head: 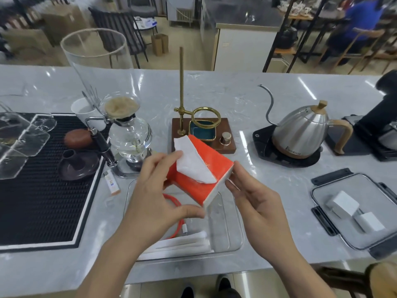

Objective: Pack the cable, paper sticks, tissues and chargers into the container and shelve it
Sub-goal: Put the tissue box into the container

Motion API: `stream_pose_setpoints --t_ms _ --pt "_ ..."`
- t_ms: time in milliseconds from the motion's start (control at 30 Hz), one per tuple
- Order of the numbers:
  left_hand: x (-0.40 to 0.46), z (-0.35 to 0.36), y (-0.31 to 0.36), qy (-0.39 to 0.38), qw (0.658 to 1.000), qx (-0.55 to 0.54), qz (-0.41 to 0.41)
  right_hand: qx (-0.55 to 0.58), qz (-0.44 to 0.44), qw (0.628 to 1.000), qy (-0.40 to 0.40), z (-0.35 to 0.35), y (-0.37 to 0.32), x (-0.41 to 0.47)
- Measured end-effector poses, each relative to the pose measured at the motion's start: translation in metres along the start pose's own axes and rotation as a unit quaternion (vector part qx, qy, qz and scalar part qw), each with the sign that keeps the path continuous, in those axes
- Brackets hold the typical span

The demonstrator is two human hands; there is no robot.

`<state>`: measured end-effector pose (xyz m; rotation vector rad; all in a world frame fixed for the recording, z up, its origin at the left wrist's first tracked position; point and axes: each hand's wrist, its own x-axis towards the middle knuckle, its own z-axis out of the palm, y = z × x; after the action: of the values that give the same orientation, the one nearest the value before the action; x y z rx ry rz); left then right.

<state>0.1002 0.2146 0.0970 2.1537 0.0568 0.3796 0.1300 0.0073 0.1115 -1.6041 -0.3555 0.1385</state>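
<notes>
An orange tissue pack [211, 166] with a white tissue sticking out of its top is held tilted above the clear container [235, 222]. My left hand [156, 196] grips its left side and near corner. My right hand [255, 203] touches its right end with the fingertips. Inside the container lie an orange cable [178, 211] and white paper sticks [184, 244]. Two white chargers [352, 209] rest on the container's lid [365, 183] at the right.
A siphon coffee maker [126, 134] and a brass dripper stand on a wooden base [202, 132] stand just behind the container. A steel kettle [300, 132] sits at the right, a black drip mat [43, 186] at the left, a small sachet [111, 182] beside it.
</notes>
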Motion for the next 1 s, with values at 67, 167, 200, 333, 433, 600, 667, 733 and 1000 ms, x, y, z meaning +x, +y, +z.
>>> stream_pose_setpoints --t_ms 67,167,200,333,433,600,667,733,1000 --pt "-0.004 0.003 -0.008 0.013 0.998 -0.056 -0.003 -0.02 0.007 0.999 -0.049 -0.001 -0.003 -0.001" --pt "-0.013 0.005 -0.017 0.03 0.996 -0.085 -0.009 -0.091 0.032 0.989 -0.114 -0.001 -0.005 -0.005" --pt "-0.016 0.005 -0.019 0.027 0.996 -0.087 -0.013 -0.115 0.043 0.985 -0.118 0.0 -0.003 -0.005" --pt "-0.019 0.008 -0.029 -0.002 0.995 -0.092 -0.044 -0.207 0.07 0.973 -0.076 0.003 0.0 -0.005" --pt "-0.02 0.014 -0.034 -0.03 0.992 -0.091 -0.077 -0.273 0.074 0.957 -0.068 0.004 -0.001 -0.005" --pt "-0.018 0.024 -0.04 -0.076 0.987 -0.084 -0.112 -0.34 0.066 0.935 -0.07 0.004 0.003 -0.006" --pt "-0.017 0.028 -0.043 -0.086 0.984 -0.087 -0.128 -0.358 0.051 0.93 -0.071 0.006 0.008 -0.006" --pt "-0.016 0.032 -0.047 -0.096 0.981 -0.088 -0.143 -0.376 0.055 0.922 -0.074 0.007 0.014 -0.006" --pt "-0.01 0.044 -0.062 -0.123 0.981 -0.044 -0.146 -0.38 0.07 0.918 -0.086 0.011 0.03 0.0"
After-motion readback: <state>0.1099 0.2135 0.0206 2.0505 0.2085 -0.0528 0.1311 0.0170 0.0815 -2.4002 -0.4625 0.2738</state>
